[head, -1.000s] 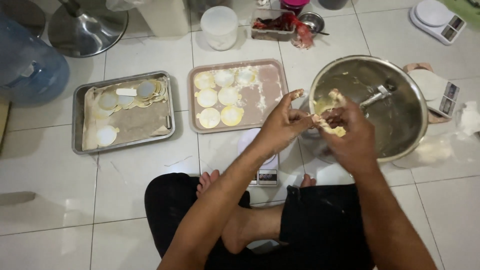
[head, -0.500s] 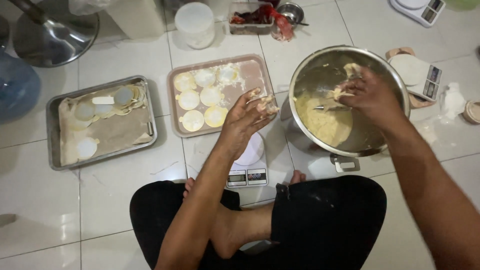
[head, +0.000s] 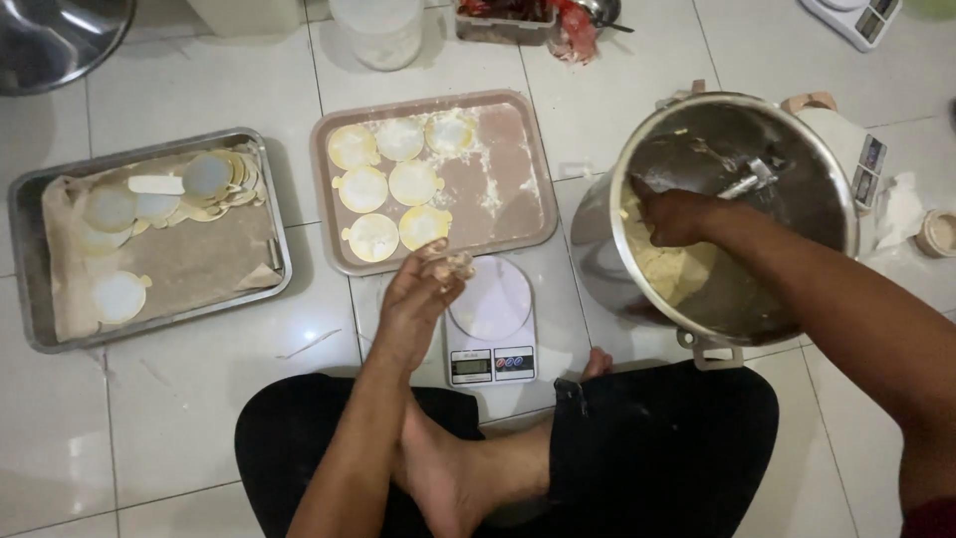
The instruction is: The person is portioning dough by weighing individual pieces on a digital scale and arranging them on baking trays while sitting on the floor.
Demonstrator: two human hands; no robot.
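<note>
My right hand [head: 677, 216] reaches down inside the big steel mixing bowl [head: 835, 189], its fingers in the pale yellow dough [head: 665, 267] at the bottom. My left hand [head: 420, 299] hovers at the left edge of the small white kitchen scale [head: 490, 321], floury fingertips pinched together with bits of dough stuck to them. Just beyond it lies a pink tray [head: 518, 189] with several flat round dough discs [head: 376, 237] on gold card bases.
A metal baking pan [head: 267, 234] lined with brown paper and holding several round card bases sits at left. A white container [head: 378, 35] and a box of red items [head: 518, 20] stand at the back. A second scale [head: 856, 18] is at top right.
My right hand has gone from the bowl's rim down into the dough. My left hand has dropped from beside the bowl to the scale's left edge.
</note>
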